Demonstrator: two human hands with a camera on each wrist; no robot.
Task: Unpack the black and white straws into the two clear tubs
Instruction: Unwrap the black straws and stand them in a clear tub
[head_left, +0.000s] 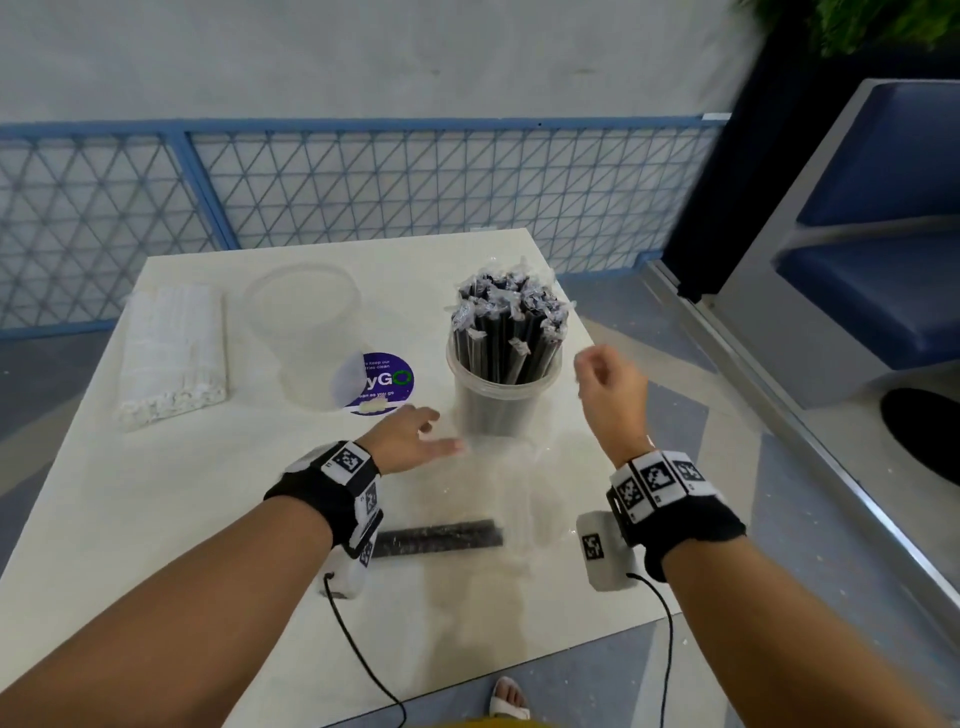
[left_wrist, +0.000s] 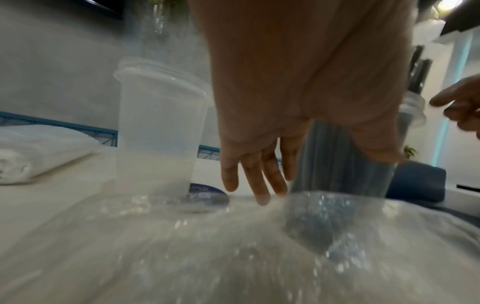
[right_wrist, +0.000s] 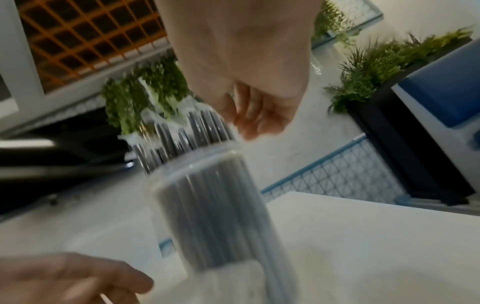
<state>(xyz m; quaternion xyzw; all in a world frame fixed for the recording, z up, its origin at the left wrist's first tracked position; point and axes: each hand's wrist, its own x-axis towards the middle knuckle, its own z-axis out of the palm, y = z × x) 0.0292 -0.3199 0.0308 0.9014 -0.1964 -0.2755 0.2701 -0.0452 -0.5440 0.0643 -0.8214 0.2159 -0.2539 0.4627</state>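
Note:
A clear tub (head_left: 501, 410) (right_wrist: 215, 205) stands upright on the white table (head_left: 156, 519), packed with wrapped black straws (head_left: 506, 322). To its left is an empty clear tub (head_left: 306, 332) (left_wrist: 158, 127). A pack of white straws (head_left: 171, 353) (left_wrist: 39, 152) lies at the far left. My left hand (head_left: 421, 441) (left_wrist: 259, 174) hovers low by the full tub's base, fingers straight, holding nothing. My right hand (head_left: 597, 374) (right_wrist: 254, 111) hangs beside that tub's rim on the right, fingers loosely curled and empty.
A crumpled clear plastic bag (head_left: 498, 499) (left_wrist: 207, 246) with a black strip (head_left: 439, 538) lies on the near table. A purple round sticker (head_left: 384, 387) sits between the tubs. A blue mesh fence (head_left: 415, 182) runs behind; a blue seat (head_left: 872, 270) stands at the right.

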